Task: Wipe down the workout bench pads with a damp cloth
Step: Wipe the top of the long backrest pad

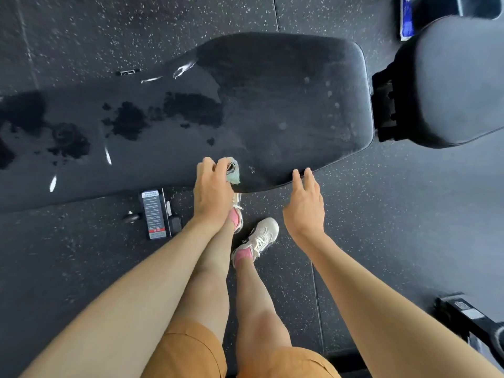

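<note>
The long black back pad (272,105) of the bench runs across the view, with wet dark patches and streaks over its left half and a duller, drier right end. At its near edge my left hand (212,192) grips a bunched pale green cloth (234,174) against the pad. My right hand (304,205) hovers with relaxed fingers, its fingertips at the pad's near right edge, holding nothing. A second black seat pad (458,85) sits to the right, across a gap with the black frame hinge (384,105).
Speckled black rubber floor (381,214) surrounds the bench. A labelled frame bar with a knob (154,214) lies under the pad's near edge. My feet in white shoes (259,236) stand close to the bench. Another black machine part (469,320) is at the lower right.
</note>
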Available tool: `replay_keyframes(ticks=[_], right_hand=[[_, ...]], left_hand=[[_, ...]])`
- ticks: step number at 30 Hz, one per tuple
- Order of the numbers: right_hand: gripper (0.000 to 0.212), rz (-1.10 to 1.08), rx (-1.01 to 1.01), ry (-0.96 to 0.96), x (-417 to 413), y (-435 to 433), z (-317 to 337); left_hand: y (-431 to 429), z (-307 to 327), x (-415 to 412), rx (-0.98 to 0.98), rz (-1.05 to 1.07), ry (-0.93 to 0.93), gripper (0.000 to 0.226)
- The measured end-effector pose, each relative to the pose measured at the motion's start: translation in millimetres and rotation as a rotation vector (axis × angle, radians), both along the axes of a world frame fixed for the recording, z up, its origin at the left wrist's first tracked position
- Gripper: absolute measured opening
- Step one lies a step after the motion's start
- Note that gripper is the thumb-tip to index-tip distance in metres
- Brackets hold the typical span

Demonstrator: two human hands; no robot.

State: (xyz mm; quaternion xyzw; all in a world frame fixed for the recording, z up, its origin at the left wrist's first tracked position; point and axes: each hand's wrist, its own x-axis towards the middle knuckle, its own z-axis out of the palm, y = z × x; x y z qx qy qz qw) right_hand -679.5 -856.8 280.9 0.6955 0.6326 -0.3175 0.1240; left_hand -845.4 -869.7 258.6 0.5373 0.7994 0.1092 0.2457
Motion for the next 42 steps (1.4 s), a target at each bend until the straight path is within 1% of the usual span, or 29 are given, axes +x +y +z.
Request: replay_keyframes(ticks=[1, 2, 3, 6, 9, 12, 13, 15, 17, 19, 20, 22, 24, 26, 27, 28, 31, 32, 33, 34, 35, 36, 37, 38, 39, 40, 42], right_hand=[[0.075, 0.003, 0.006, -0.011, 1.0, 0.9, 0.2], [0.074, 0.011, 0.02, -0.025, 2.2, 2.4, 0.4], [0.073, 0.022, 0.038, -0.037, 3.1, 4.3, 0.4], [0.071, 0.025, 0.097, -0.035, 4.9, 8.5, 0.9], [0.068, 0.021, 0.157, -0.015, 9.8, 10.8, 0.8], [0.066, 0.033, 0.169, 0.003, 13.5, 13.6, 0.6], [0.065, 0.019, 0.167, 0.018, 14.0, 13.9, 1.4], [0.065, -0.047, 0.163, 0.052, 12.6, 16.1, 3.0], [0.065, -0.123, 0.136, 0.085, 7.9, 14.7, 4.8], [0.063, -0.17, 0.115, 0.112, 3.4, 12.6, 5.7], [0.06, -0.189, 0.104, 0.121, 1.9, 12.1, 6.6], [0.053, -0.212, 0.077, 0.134, 2.1, 11.7, 8.8], [0.052, -0.198, 0.061, 0.123, 6.0, 12.7, 10.0], [0.055, -0.181, 0.069, 0.092, 10.0, 13.7, 9.8], [0.058, -0.172, 0.074, 0.077, 11.0, 13.7, 9.0], [0.06, -0.159, 0.072, 0.067, 10.6, 14.0, 8.7], [0.068, -0.102, 0.039, 0.066, 2.8, 14.5, 5.6], [0.07, -0.081, 0.03, 0.067, -0.6, 14.0, 4.9], [0.072, -0.061, 0.023, 0.069, -3.7, 13.4, 3.8], [0.073, -0.046, 0.018, 0.071, -6.5, 13.1, 2.9], [0.074, -0.034, 0.017, 0.072, -8.5, 13.3, 1.8], [0.073, -0.024, 0.018, 0.07, -10.1, 13.5, 0.7], [0.073, -0.015, 0.019, 0.063, -11.0, 14.0, -0.4], [0.072, -0.007, 0.015, 0.054, -11.4, 15.1, -0.9], [0.073, 0.004, 0.007, 0.044, -11.4, 16.5, -1.5], [0.074, 0.018, -0.002, 0.035, -11.1, 17.5, -1.7], [0.076, 0.047, -0.02, 0.025, -10.4, 17.7, -1.6]], left_hand=[[0.6, 1.0, 7.7, -0.001, 0.118, 0.014, 0.044], [1.6, 1.9, 19.6, 0.006, 0.171, 0.013, 0.042], [2.7, 2.8, 33.9, 0.023, 0.168, -0.005, 0.042], [6.2, 1.0, 70.3, 0.051, -0.025, -0.061, 0.049], [6.3, 2.1, 71.9, 0.029, -0.079, -0.118, 0.048], [-15.0, -2.8, 40.8, 0.048, -0.112, -0.06, 0.047], [-25.1, -3.2, 29.3, 0.033, -0.085, -0.053, 0.044], [-34.7, -2.9, 17.9, 0.006, 0.034, -0.061, 0.041], [-33.3, 0.3, 29.3, -0.009, 0.111, -0.054, 0.041], [-26.9, -1.0, 53.3, 0.015, 0.042, -0.097, 0.04], [-22.0, -1.7, 66.7, 0.015, -0.04, -0.129, 0.037], [-11.5, -2.3, 88.7, -0.011, -0.182, -0.182, 0.026], [-2.8, -1.4, 95.0, 0.002, -0.217, -0.194, 0.021], [-3.0, -1.4, 81.3, 0.086, -0.214, -0.194, 0.025], [-4.6, -2.3, 65.8, 0.12, -0.162, -0.205, 0.03], [-5.3, -4.2, 46.6, 0.138, -0.066, -0.19, 0.035], [-0.6, -10.6, -4.1, 0.077, 0.283, -0.077, 0.045], [3.0, -9.6, -6.9, 0.07, 0.348, -0.033, 0.045], [5.7, -5.7, -1.4, 0.07, 0.338, -0.014, 0.045], [6.7, -1.7, 9.3, 0.08, 0.236, -0.03, 0.046], [5.6, -0.7, 23.2, 0.086, 0.052, -0.059, 0.045], [2.2, 1.3, 35.9, 0.091, -0.178, -0.087, 0.043], [-0.4, 0.8, 41.1, 0.106, -0.392, -0.079, 0.04], [3.4, 0.3, 36.5, 0.117, -0.528, -0.06, 0.038], [12.1, 0.9, 25.3, 0.09, -0.553, -0.062, 0.037], [21.1, 1.4, 13.0, 0.061, -0.478, -0.065, 0.037], [30.4, 1.2, -8.5, 0.018, -0.156, -0.037, 0.039]])
